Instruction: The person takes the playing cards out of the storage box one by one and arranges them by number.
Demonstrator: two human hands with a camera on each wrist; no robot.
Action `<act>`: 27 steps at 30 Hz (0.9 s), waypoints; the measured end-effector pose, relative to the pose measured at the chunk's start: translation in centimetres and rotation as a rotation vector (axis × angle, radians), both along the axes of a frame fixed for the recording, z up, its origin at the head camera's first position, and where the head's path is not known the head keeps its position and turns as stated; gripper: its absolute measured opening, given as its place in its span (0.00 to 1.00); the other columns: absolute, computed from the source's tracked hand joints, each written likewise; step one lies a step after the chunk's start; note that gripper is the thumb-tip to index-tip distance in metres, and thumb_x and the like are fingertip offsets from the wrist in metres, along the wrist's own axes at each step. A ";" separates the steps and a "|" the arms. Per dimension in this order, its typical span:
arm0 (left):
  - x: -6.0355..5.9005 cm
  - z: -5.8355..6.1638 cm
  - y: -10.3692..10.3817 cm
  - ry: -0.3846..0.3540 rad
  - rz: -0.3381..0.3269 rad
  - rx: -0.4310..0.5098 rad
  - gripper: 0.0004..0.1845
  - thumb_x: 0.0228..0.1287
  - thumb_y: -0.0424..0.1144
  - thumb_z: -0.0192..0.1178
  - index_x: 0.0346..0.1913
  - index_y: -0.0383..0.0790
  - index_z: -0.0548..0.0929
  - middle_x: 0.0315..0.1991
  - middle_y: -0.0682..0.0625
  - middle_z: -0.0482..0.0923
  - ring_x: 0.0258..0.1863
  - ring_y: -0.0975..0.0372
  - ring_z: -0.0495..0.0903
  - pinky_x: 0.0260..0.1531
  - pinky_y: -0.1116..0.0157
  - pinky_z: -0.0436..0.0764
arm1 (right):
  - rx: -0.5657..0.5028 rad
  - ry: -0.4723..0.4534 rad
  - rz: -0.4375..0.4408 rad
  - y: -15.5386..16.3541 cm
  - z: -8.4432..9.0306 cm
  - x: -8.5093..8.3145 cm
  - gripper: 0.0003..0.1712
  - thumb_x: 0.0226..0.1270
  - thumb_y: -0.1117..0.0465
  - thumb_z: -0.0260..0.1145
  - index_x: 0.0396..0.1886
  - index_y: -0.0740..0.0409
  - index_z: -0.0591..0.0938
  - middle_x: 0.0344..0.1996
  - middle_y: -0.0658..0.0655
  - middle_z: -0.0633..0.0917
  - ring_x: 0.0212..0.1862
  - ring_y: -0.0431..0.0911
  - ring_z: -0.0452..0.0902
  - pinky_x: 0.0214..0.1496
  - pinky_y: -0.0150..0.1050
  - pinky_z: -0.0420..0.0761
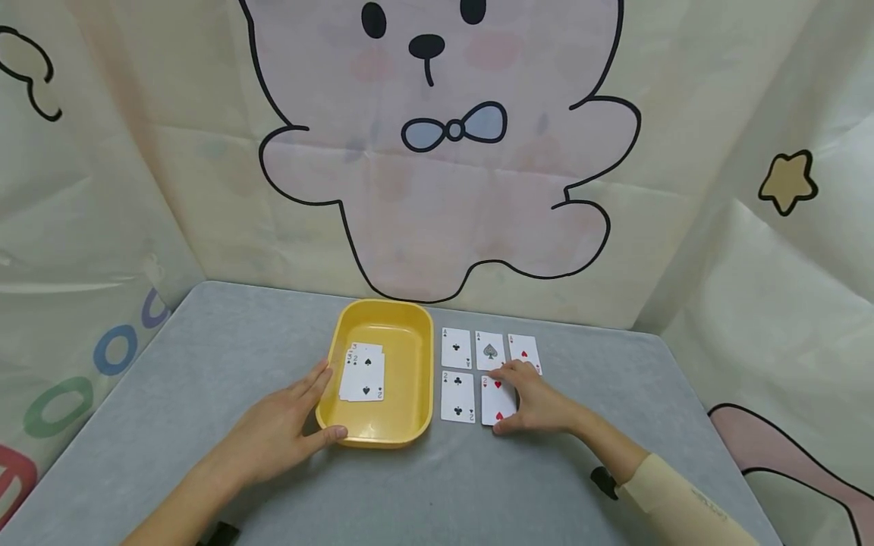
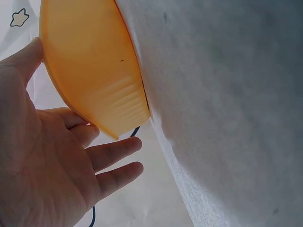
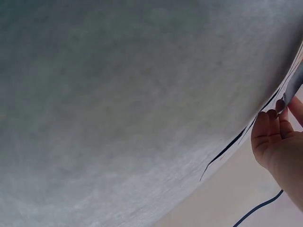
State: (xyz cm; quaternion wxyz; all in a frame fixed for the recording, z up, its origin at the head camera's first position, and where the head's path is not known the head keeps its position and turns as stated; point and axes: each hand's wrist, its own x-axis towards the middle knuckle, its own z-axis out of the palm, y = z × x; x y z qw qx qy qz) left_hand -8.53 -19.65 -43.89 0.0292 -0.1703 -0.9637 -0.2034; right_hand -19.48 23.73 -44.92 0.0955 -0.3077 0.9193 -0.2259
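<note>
Head view: the two of hearts (image 1: 498,400) is seen lying face up on the grey counter (image 1: 205,364), in the lower row just right of the two of clubs (image 1: 458,396). It is touched by the right hand (image 1: 536,400), whose fingers (image 1: 507,371) are curved over the card's right edge and top corner; whether the card is pinched or only pressed cannot be told. In the row behind, the ace of clubs (image 1: 456,348), the ace of spades (image 1: 490,350) and the ace of hearts (image 1: 524,351) are laid side by side. Left of the cards, a yellow tray (image 1: 410,364) is set on the counter, and a small fanned pile of cards (image 1: 363,371) is held inside it, a two of spades uppermost. The tray's near left corner is touched by the left hand (image 1: 283,432), whose fingers are kept straight and spread, with the thumb along the front wall. A cartoon bear backdrop (image 1: 437,152) is hung behind the counter.
</note>
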 end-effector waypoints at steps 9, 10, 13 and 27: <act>0.0 -0.1 -0.1 0.010 0.001 -0.005 0.52 0.68 0.70 0.61 0.82 0.37 0.61 0.81 0.42 0.60 0.68 0.41 0.75 0.62 0.41 0.77 | 0.027 0.046 0.002 -0.3 -0.4 -0.3 0.46 0.46 0.51 0.87 0.64 0.63 0.80 0.57 0.58 0.77 0.61 0.55 0.70 0.63 0.52 0.75; 0.0 -0.1 -0.1 0.013 -0.001 -0.006 0.52 0.68 0.70 0.60 0.82 0.37 0.61 0.81 0.42 0.60 0.68 0.41 0.75 0.62 0.41 0.77 | 0.031 0.054 0.003 -0.3 -0.5 -0.3 0.46 0.45 0.52 0.87 0.64 0.63 0.80 0.56 0.58 0.78 0.61 0.55 0.70 0.63 0.52 0.75; 0.1 -0.1 -0.1 0.019 -0.005 -0.008 0.52 0.68 0.70 0.60 0.82 0.37 0.61 0.81 0.41 0.60 0.68 0.41 0.76 0.62 0.41 0.77 | 0.038 0.077 0.012 -0.4 -0.6 -0.4 0.46 0.44 0.52 0.87 0.64 0.63 0.81 0.56 0.58 0.78 0.61 0.55 0.70 0.62 0.52 0.75; 0.1 0.1 0.0 0.007 -0.002 -0.004 0.51 0.68 0.67 0.64 0.82 0.37 0.62 0.80 0.41 0.60 0.69 0.41 0.75 0.62 0.40 0.76 | 0.066 0.039 -0.005 -0.2 -0.6 -0.5 0.47 0.47 0.50 0.86 0.67 0.61 0.80 0.59 0.57 0.79 0.64 0.56 0.69 0.65 0.57 0.72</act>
